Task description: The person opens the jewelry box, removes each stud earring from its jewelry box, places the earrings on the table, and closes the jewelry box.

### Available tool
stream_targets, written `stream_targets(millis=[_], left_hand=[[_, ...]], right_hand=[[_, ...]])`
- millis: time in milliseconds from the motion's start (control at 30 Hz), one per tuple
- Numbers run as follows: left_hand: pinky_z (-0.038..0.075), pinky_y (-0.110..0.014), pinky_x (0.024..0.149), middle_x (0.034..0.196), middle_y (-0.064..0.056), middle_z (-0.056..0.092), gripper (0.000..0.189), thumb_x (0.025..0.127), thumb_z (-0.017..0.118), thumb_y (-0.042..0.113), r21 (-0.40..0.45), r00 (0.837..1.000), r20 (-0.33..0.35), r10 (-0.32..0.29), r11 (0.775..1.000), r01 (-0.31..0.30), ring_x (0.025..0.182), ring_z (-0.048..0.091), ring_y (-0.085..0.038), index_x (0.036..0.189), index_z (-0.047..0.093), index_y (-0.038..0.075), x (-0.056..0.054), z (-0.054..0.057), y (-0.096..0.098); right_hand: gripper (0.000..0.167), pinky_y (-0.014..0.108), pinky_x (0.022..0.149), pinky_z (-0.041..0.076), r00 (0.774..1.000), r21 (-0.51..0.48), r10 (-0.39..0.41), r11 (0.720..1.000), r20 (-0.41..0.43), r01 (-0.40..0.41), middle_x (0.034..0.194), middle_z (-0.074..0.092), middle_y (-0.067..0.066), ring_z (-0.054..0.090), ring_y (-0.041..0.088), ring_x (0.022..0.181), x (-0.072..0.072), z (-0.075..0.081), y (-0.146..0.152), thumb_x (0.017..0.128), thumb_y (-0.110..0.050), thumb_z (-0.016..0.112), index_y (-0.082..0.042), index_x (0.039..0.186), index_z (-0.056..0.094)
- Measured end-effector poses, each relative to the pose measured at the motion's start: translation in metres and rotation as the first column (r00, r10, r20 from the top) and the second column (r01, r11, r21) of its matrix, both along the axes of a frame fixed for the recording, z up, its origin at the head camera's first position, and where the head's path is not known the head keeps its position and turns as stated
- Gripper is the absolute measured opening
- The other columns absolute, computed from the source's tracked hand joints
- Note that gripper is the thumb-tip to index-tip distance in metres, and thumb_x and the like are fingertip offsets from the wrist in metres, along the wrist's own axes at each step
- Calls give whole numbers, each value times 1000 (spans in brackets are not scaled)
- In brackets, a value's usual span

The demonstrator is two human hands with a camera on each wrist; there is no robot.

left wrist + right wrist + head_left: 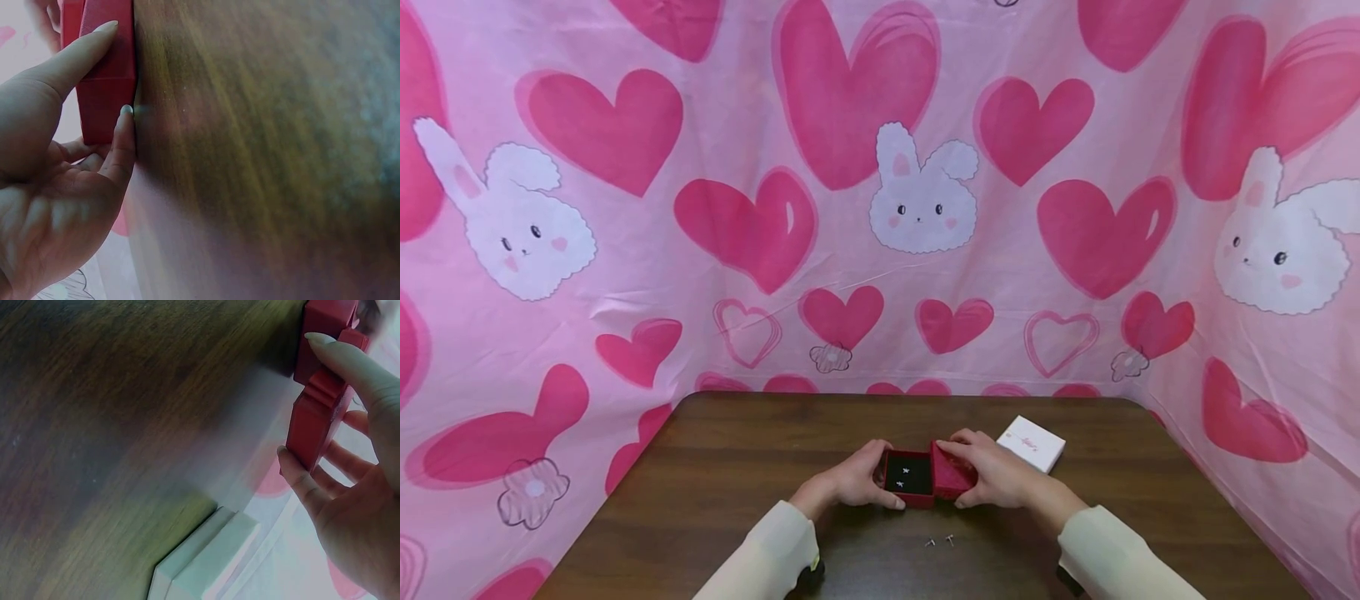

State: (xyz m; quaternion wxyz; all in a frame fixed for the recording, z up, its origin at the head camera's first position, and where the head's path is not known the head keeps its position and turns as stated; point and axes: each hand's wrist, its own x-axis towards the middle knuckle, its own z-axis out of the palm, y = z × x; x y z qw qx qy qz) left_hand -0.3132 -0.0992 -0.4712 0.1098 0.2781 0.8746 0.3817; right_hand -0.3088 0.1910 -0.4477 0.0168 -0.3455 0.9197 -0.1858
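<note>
Box (pixel 914 502) is sitting open on the table (pixel 737 467), your left hand (pixel 855 480) gripping its side, your right hand (pixel 1002 476) gripping the red lid (pixel 952 475) just beside it; you are seemingly opening or closing it, I cannot tell which. The next move is likely calling for a steady base, with two earrings (pixel 906 471) resting inside. Two loose earrings (pixel 950 540) are lying in front, and a white box (pixel 1036 442) is sitting beyond your right hand, seemingly not blocking you
</note>
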Motion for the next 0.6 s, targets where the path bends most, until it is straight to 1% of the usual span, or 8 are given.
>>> stream_targets(millis=[233,333,467,600], left_hand=[[48,-36,95,111,-4,53,67,76,92,23,-1,1000,9,-4,1000,4,102,53,-16,126,50,6,-1,-2,-1],[47,-36,95,111,-2,53,67,76,92,24,0,1000,16,-4,1000,4,103,53,-16,126,50,7,-1,-2,-1],[47,-35,95,110,-3,53,68,76,92,24,-2,1000,-3,-10,1000,10,102,53,-16,126,50,6,-1,-2,-1],[47,-35,94,109,-4,53,68,76,92,23,-1,1000,-20,-13,1000,13,102,53,-17,125,50,4,-1,-2,-1]], right_hand=[[89,50,90,51,999,15,-40,999,-20,40,136,53,10,49,28,121,0,0,1,71,-33,92,-11,148,54],[89,50,89,51,998,19,-61,998,-11,61,135,54,11,50,28,120,0,0,2,69,-33,93,-11,147,54],[90,50,88,52,995,16,-95,995,14,95,135,54,10,50,29,120,-2,2,3,68,-32,94,-12,147,55],[90,49,87,53,994,15,-106,994,17,106,135,54,10,51,29,120,-3,3,4,68,-31,94,-11,147,54]])
